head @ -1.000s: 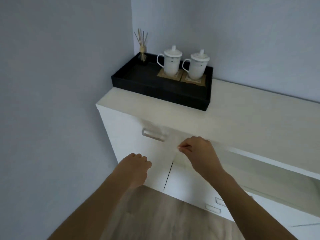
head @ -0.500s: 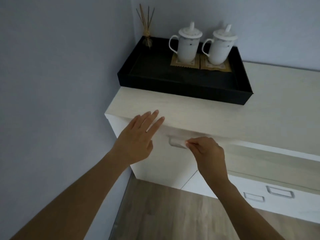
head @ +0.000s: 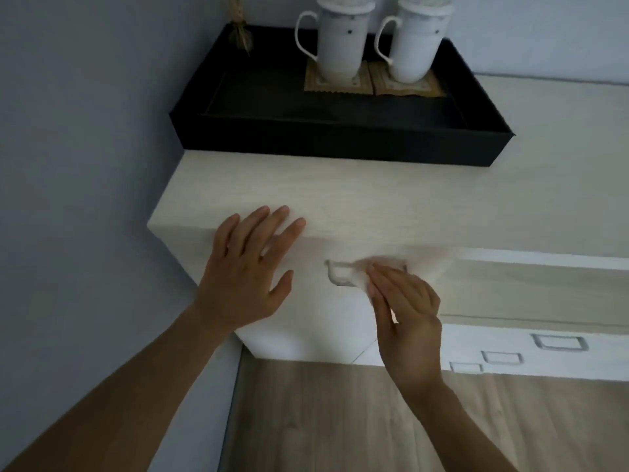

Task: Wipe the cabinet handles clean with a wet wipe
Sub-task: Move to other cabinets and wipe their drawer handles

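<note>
A white cabinet [head: 306, 321] stands in the room's corner. Its upper door carries a metal loop handle [head: 338, 274], whose right part is covered by a thin white wet wipe [head: 391, 265]. My right hand [head: 405, 315] pinches the wipe between thumb and fingers and holds it against the handle. My left hand [head: 250, 267] lies flat with spread fingers on the front edge of the cabinet top, just left of the handle. Three more metal handles [head: 560, 342] show on the lower drawers at the right.
A black tray [head: 340, 137] sits on the cabinet top with two lidded white mugs [head: 340, 39] on coasters and a reed diffuser [head: 240, 32]. Grey walls close in at the left and back. Wooden floor [head: 340, 420] lies below.
The view has come closer to the cabinet. My left hand rose from a loose fist and settled flat on the cabinet's top edge. My right hand brought the wipe onto the handle.
</note>
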